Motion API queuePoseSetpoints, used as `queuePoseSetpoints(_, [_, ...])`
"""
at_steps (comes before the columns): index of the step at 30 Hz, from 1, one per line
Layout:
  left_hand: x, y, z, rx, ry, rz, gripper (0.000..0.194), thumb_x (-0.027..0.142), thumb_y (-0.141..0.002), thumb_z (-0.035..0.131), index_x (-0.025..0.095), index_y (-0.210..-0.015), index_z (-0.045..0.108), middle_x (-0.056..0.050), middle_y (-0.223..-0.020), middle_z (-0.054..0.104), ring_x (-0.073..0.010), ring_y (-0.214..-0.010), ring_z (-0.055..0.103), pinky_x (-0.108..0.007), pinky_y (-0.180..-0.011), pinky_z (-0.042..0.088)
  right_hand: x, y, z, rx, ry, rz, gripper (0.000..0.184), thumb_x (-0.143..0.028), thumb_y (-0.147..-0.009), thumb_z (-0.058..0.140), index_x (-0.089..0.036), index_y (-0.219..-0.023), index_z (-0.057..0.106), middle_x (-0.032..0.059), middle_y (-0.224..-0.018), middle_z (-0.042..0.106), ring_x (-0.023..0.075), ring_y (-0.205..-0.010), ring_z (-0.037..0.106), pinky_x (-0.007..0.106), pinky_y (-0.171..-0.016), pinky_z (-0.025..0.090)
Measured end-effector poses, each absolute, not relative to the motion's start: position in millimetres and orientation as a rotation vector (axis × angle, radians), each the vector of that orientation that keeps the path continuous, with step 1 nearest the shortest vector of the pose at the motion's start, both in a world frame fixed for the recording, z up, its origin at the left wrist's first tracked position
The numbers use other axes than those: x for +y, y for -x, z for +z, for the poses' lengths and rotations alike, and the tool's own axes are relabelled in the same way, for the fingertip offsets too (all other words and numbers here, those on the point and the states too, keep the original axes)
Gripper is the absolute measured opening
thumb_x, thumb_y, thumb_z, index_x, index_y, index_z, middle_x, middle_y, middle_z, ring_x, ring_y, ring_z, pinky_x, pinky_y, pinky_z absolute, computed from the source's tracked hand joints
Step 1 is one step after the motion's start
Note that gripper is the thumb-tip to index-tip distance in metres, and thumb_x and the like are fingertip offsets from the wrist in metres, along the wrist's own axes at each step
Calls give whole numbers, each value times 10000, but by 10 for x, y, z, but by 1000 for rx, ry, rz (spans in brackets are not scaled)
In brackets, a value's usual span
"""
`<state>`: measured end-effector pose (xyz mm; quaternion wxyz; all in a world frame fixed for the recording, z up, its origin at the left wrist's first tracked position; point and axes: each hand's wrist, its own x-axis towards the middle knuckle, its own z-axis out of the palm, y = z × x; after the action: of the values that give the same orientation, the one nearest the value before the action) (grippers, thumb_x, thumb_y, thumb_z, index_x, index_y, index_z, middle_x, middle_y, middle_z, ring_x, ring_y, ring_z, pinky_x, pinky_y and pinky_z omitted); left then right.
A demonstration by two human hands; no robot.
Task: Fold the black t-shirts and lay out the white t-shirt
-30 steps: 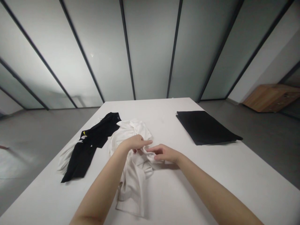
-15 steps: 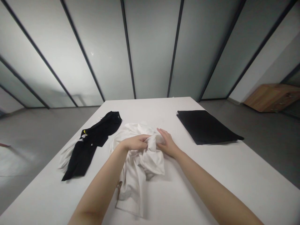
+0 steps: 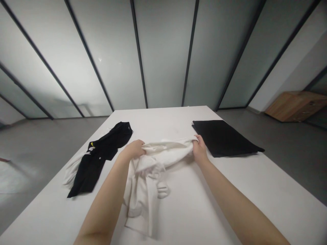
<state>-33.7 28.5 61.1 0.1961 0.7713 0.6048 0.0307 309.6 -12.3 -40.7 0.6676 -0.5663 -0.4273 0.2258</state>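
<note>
A crumpled white garment (image 3: 150, 173) lies on the white table (image 3: 230, 190) in front of me. My left hand (image 3: 134, 149) is closed on one end of its upper edge. My right hand (image 3: 199, 149) is closed on the other end, further right. The edge is stretched between both hands, slightly above the table. The rest of the garment hangs down and lies bunched towards me, partly hidden by my left forearm.
A black garment (image 3: 102, 153) with a yellow mark lies to the left, over another white cloth (image 3: 73, 168) near the table's left edge. A flat folded black cloth (image 3: 224, 137) lies at the right. Frosted glass panels stand behind; a wooden cabinet (image 3: 293, 105) is far right.
Both hands have gripped the white garment and moved apart, the right one going right and away from me. The garment's upper edge is now pulled out between them and lifted.
</note>
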Motion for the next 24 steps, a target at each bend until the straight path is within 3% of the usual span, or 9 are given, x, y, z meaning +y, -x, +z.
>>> queuePoseSetpoints(3, [391,521,580,1993,-2111,318,241,206,-818,649,231,-1023,773,-152,-1074,786,-338,-1022,738,-376,-861,529,-77,-3222,-346,-920,1258,553,281,-485,-824,543,-252,-975,585,-27,-808,627,191,-756,590,258,-668,458])
queuePoseSetpoints(6, [495,612,535,2022,-1998,799,301,191,-873,555,214,-1126,715,-147,-1102,765,-319,-1059,716,-377,-887,535,-98,-3324,-279,-1075,1288,709,357,-463,-778,586,-230,-1036,666,1,-820,686,206,-723,611,291,-655,479])
queuePoseSetpoints(10, [544,411,435,1738,-1566,1149,307,263,-955,426,198,-1118,679,-110,-1018,759,-281,-1010,715,-360,-826,563,-226,-3257,-233,-1721,1446,755,630,-422,-698,775,-215,-1293,737,97,-1186,762,298,-1037,677,399,-926,520])
queuePoseSetpoints(12, [503,238,401,1594,-1418,1067,351,329,-989,383,190,-1074,695,-120,-938,760,-293,-978,725,-365,-781,570,-270,-3144,-245,-2018,1553,643,679,-410,-661,857,-246,-1312,756,112,-1231,753,348,-1160,642,456,-1041,472])
queuePoseSetpoints(14, [436,106,397,1501,-1479,933,353,370,-979,414,185,-998,713,-133,-911,763,-303,-986,728,-368,-793,569,-268,-3051,-277,-2155,1641,488,490,-359,-711,834,-254,-1189,808,126,-1183,753,359,-1178,626,480,-1073,447])
queuePoseSetpoints(17, [339,69,448,1518,-1799,687,226,375,-822,638,185,-918,714,-113,-931,771,-299,-982,720,-341,-812,551,-190,-3058,-338,-1951,1558,436,309,-240,-750,726,-224,-1050,801,137,-1258,728,325,-1213,613,459,-1098,439])
queuePoseSetpoints(19, [300,149,511,1558,-1928,467,315,334,-651,786,189,-923,716,-85,-877,766,-292,-893,721,-316,-743,532,-121,-3169,-363,-1602,1391,572,311,-259,-722,718,-224,-1028,760,97,-1181,752,296,-1143,645,440,-1059,479])
queuePoseSetpoints(21, [282,276,588,1554,-1983,327,414,298,-536,864,195,-915,732,-64,-810,754,-282,-813,718,-299,-688,509,-66,-3324,-350,-1255,1255,658,268,-364,-713,731,-244,-951,699,26,-958,749,265,-975,674,416,-955,535])
queuePoseSetpoints(24, [275,462,717,1609,-2078,272,230,285,-581,839,206,-772,740,-58,-713,720,-277,-774,710,-301,-690,495,-33,-3540,-209,-986,1167,634,343,-520,-704,749,-264,-880,603,-29,-807,691,235,-835,674,374,-830,564])
